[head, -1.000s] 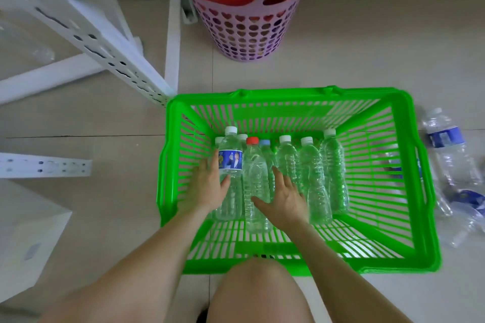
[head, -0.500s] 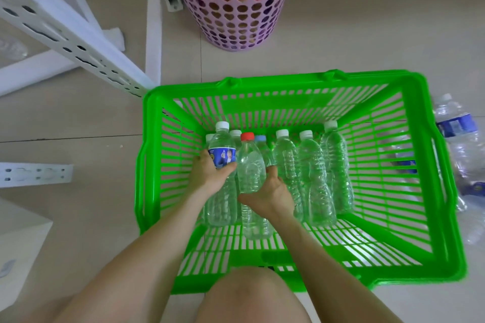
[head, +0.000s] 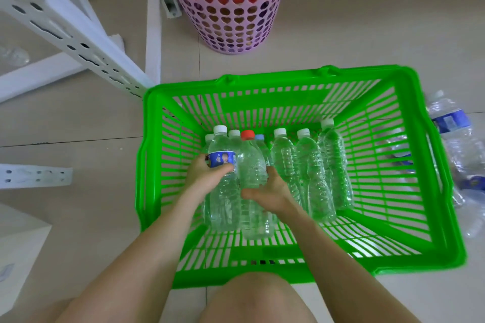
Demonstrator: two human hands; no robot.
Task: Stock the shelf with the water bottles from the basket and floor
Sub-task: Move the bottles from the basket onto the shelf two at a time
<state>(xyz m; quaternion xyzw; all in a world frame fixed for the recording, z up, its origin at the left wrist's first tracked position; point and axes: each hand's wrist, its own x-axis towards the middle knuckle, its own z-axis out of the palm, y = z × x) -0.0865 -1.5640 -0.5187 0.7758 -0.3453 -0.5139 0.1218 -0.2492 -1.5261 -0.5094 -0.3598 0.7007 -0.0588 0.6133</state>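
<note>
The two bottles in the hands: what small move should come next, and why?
Probably lift both straight up out of the green basket. The left hand is closed around the blue-labelled bottle, the right hand around the red-capped bottle; both bottles are among the others in the basket.

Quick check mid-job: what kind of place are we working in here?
Likely a room at home or a mock shop set up for stocking, not a real store: tiled floor, a bare white slotted metal shelf frame, and a pink heart-holed laundry basket behind the green basket.
</note>
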